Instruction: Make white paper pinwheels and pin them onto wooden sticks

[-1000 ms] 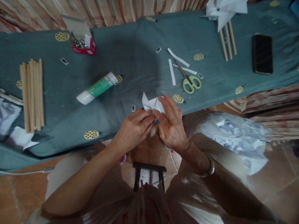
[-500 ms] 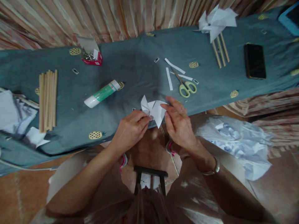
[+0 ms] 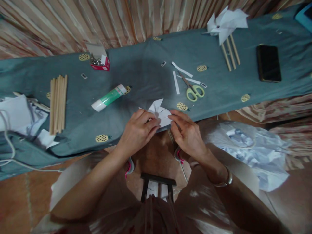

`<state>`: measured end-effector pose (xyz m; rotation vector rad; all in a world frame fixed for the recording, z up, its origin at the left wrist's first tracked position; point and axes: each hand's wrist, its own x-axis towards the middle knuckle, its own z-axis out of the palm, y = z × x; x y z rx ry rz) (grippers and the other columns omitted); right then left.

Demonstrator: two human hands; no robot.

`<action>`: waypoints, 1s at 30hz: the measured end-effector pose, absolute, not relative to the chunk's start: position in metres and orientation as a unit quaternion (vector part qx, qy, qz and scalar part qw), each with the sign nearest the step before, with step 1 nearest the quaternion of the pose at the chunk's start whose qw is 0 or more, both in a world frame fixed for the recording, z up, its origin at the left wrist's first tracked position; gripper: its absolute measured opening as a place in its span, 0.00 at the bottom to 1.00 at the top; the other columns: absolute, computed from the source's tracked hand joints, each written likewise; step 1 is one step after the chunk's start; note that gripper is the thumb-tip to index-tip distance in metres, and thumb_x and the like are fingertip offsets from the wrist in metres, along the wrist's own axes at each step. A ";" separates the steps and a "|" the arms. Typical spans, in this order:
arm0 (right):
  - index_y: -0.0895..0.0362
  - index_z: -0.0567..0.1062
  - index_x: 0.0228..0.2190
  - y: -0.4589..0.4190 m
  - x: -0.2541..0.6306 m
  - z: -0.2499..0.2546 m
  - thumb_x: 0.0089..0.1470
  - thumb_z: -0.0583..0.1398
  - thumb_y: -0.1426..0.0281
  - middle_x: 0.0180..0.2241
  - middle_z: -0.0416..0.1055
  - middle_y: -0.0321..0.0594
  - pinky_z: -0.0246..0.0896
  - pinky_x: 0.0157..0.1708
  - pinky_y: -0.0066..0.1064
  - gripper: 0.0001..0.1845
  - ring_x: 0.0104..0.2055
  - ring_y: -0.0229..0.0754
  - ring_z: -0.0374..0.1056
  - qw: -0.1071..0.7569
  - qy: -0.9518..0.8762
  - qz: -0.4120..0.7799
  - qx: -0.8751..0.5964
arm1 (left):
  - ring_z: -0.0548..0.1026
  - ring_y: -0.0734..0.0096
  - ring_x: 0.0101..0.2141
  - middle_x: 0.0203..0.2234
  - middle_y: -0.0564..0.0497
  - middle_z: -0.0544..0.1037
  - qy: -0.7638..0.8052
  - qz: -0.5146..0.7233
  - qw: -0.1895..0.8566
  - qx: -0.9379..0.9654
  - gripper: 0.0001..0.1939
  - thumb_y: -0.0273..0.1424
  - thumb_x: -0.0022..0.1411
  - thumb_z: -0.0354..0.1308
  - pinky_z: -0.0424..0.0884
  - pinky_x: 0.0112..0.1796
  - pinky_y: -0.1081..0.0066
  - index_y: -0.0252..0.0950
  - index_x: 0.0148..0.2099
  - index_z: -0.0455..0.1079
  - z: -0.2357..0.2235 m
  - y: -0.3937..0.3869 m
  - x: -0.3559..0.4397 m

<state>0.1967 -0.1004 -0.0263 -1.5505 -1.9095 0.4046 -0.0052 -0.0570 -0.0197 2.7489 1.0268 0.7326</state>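
A white paper pinwheel (image 3: 163,116) with partly folded blades is at the table's front edge, between my hands. My left hand (image 3: 140,128) is closed, pinching it near the middle with thumb and fingers. At its right corner, my right hand (image 3: 186,130) grips the paper between fingertips and thumb. Just beyond lie green-handled scissors (image 3: 193,91) among thin white paper strips (image 3: 175,83). A glue stick (image 3: 109,97) with a green label rests to the left. Finished-looking white pinwheels (image 3: 226,24) on wooden sticks lie at the back right.
On the left are a row of wooden sticks (image 3: 58,104), a stack of white paper (image 3: 16,112) and a white cable (image 3: 31,167). A red box of metal pieces (image 3: 100,63) stands open behind. A phone (image 3: 268,63) lies right; a plastic bag of paper scraps (image 3: 255,156) is below.
The pinwheel has turned between my hands, one blade now pointing up and right. My right fingers have come down from above the paper onto its right corner. The view has shifted slightly.
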 end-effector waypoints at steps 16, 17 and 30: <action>0.55 0.76 0.48 -0.106 0.205 -0.026 0.55 0.55 0.78 0.58 0.70 0.48 0.64 0.59 0.52 0.20 0.59 0.53 0.66 0.297 -0.746 0.133 -0.581 | 0.74 0.65 0.36 0.34 0.47 0.79 0.327 0.219 0.026 0.919 0.08 0.25 0.68 0.54 0.71 0.37 0.67 0.32 0.40 0.75 -0.020 -0.061 0.005; 0.56 0.75 0.49 -0.106 0.205 -0.026 0.55 0.56 0.77 0.60 0.67 0.49 0.63 0.60 0.53 0.20 0.61 0.53 0.64 0.294 -0.751 0.129 -0.577 | 0.74 0.64 0.35 0.34 0.47 0.80 0.325 0.220 0.021 0.920 0.08 0.25 0.68 0.54 0.71 0.36 0.66 0.32 0.40 0.75 -0.020 -0.061 0.003; 0.57 0.74 0.49 -0.105 0.207 -0.022 0.50 0.58 0.77 0.62 0.63 0.50 0.59 0.62 0.54 0.23 0.64 0.56 0.60 0.285 -0.773 0.155 -0.545 | 0.75 0.63 0.36 0.36 0.46 0.80 0.334 0.202 0.025 0.920 0.10 0.24 0.69 0.51 0.72 0.38 0.65 0.32 0.43 0.74 -0.022 -0.066 -0.004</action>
